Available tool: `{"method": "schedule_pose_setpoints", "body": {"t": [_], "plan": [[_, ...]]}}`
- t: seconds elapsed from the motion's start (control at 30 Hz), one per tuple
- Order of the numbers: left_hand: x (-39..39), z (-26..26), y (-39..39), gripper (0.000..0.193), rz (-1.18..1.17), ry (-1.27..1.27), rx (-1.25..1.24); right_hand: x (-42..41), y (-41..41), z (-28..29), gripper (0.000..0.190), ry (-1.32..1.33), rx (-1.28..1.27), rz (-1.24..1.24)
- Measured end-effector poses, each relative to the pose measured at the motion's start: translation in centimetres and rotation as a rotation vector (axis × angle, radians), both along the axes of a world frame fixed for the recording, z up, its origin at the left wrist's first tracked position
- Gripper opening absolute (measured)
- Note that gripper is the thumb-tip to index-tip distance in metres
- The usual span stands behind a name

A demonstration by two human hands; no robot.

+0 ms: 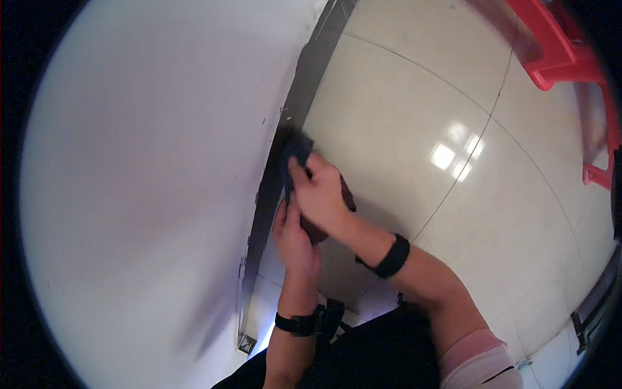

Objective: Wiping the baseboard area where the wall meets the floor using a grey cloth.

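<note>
My right hand (323, 197) is closed around a dark cloth (300, 146), its thumb lying on the upper part. The cloth looks dark blue at its far end, and dark maroon folds (313, 232) hang below the hand. Just beneath, my left hand (294, 238) holds the lower edge of the same bundle; its fingertips are partly hidden. The far end of the cloth overlaps the dark grey baseboard (318, 68) at the foot of the white wall (146, 146). Blur there hides whether the cloth touches it.
Beige floor tiles (388, 121) with dark joints lie to the right and reflect a window. A red plastic stool (563, 63) stands at the upper right. A small socket plate or box (247, 344) sits low by the wall. Black straps circle both forearms.
</note>
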State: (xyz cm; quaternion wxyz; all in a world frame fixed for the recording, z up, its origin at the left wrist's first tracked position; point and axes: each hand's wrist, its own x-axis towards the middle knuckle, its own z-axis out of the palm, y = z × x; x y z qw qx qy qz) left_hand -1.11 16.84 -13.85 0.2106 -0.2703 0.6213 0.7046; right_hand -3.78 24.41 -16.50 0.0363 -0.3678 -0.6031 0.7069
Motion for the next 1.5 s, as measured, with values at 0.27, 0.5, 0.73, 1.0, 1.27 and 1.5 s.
{"method": "schedule_pose_setpoints", "body": {"t": [0.27,0.5,0.73,1.0,1.27,1.5], "plan": [[0.7,0.9,0.0,0.03,0.02,-0.072,0.01,0.6,-0.6,-1.3,0.006,0.11,0.131,0.01],[-0.3,2.0,-0.3,0.031,-0.012,-0.076,0.007,-0.6,0.7,0.3,0.01,0.329,-0.413,-0.251],[-0.5,1.1,-1.2,0.031,-0.036,-0.095,0.079,-1.1,1.7,-0.9,0.015,0.279,-0.079,0.036],[-0.9,0.3,-1.4,0.03,-0.017,-0.135,0.081,-1.5,2.9,-0.1,0.016,0.34,-0.131,0.055],[-1.4,0.4,-1.5,0.03,-0.007,-0.122,0.042,-1.5,2.1,-1.0,0.015,0.336,-0.157,-0.027],[-1.1,0.1,-1.6,0.029,-0.057,-0.124,0.044,-1.7,1.7,-0.1,0.016,0.266,-0.039,-0.048]]}}
